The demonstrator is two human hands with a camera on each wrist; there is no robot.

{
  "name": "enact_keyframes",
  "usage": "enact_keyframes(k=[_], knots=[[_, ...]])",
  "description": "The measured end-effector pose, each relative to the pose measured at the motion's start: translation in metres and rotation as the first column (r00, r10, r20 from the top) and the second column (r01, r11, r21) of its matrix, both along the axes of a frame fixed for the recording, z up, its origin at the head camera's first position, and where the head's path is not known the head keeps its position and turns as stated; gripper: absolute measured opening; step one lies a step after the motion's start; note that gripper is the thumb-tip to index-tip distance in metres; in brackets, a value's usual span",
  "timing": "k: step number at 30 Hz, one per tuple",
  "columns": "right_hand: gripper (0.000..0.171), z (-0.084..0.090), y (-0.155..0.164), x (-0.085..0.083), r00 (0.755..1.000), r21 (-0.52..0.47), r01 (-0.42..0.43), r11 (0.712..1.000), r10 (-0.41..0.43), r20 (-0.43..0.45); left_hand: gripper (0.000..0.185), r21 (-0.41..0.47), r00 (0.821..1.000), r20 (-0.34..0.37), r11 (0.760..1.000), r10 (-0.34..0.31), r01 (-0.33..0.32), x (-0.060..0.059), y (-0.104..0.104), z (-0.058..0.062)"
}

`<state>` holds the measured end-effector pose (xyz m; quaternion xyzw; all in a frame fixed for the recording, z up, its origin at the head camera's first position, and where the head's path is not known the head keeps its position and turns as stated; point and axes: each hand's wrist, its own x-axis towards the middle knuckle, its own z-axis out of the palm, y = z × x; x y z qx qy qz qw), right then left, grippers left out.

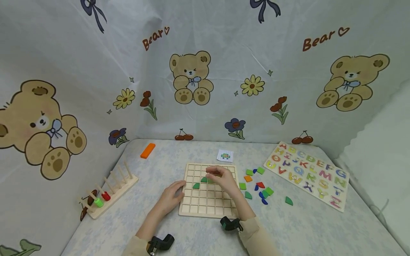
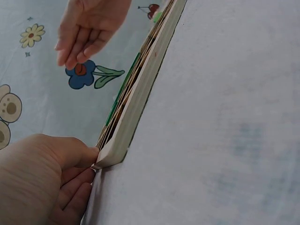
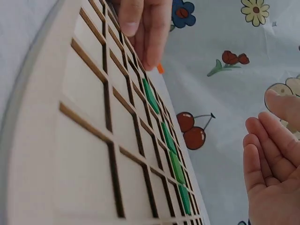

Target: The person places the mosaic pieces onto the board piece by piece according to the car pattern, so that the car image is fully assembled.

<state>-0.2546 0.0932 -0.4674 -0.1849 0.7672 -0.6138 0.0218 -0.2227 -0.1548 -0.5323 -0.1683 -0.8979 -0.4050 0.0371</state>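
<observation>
A wooden grid board [image 1: 208,208] lies flat on the table. My left hand [image 1: 169,199] holds its left edge, the thumb [image 2: 77,152] against the rim and the other fingers beside it. Above the board's upper middle hovers my right hand [image 1: 225,181], fingers loosely bent, with nothing between them in the right wrist view. Several green pieces sit in the grid cells, among them a dark green quarter-round piece [image 1: 196,185] and a light green piece [image 3: 176,166]. In the head view the right hand partly hides that row.
Loose pieces, such as an orange square [image 1: 248,178] and a green quarter-round piece [image 1: 289,201], lie right of the board. A pattern card [image 1: 225,155] is behind it. An alphabet board [image 1: 339,199] lies far right. Leftward are a peg stand [image 1: 121,192] and an orange block [image 1: 147,150].
</observation>
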Motion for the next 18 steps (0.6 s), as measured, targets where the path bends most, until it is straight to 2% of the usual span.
enact_keyframes(k=[3, 5, 7, 11, 14, 18], knots=[[0.030, 0.004, 0.019, -0.001, 0.999, 0.010, 0.048, 0.999, -0.048, -0.026, 0.044, -0.001, 1.000, -0.004, 1.000, -0.005, 0.005, -0.001, 0.000, -0.001], [0.029, 0.013, 0.032, 0.000, 0.997, 0.012, 0.068, 0.998, -0.068, -0.021, 0.044, -0.002, 1.000, -0.008, 1.000, -0.006, 0.006, -0.001, 0.000, -0.001], [0.031, 0.013, 0.048, -0.003, 0.995, 0.006, 0.099, 0.995, -0.099, -0.014, 0.044, -0.004, 1.000, -0.013, 1.000, -0.008, 0.008, -0.001, 0.000, -0.001], [0.035, 0.000, 0.080, -0.014, 0.981, 0.030, 0.192, 0.981, -0.191, -0.040, 0.044, -0.011, 1.000, -0.022, 1.000, -0.010, 0.009, -0.001, 0.000, -0.002], [0.035, -0.016, 0.103, -0.023, 0.956, 0.088, 0.286, 0.954, -0.278, -0.095, 0.044, -0.016, 1.000, -0.022, 1.000, -0.007, 0.007, -0.001, 0.000, -0.002], [0.038, -0.030, 0.130, -0.028, 0.926, 0.155, 0.376, 0.914, -0.363, -0.107, 0.044, -0.012, 1.000, -0.018, 1.000, -0.005, 0.005, -0.001, 0.000, -0.002]])
